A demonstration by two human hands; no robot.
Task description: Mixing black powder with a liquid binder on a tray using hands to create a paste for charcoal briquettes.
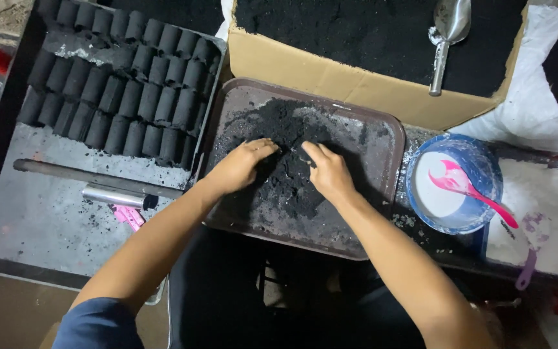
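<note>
One heap of black powder (289, 158), damp-looking and clumped, lies mid-tray (382, 194). Cardboard box (330, 74) of black powder sits at 12 o'clock; blue bowl (482, 168) with pink spoon (469, 187) at 3. Left hand (243, 165) and right hand (327, 171), near each other, press loosely spread fingers into the heap, clamping nothing.

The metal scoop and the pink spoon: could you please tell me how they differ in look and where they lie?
The metal scoop is silvery and broad-bowled; the pink spoon is bright pink and slimmer. The scoop lies on black powder in the cardboard box; the spoon rests in the blue bowl of white powder. Both lie untouched, away from the hands.
</note>
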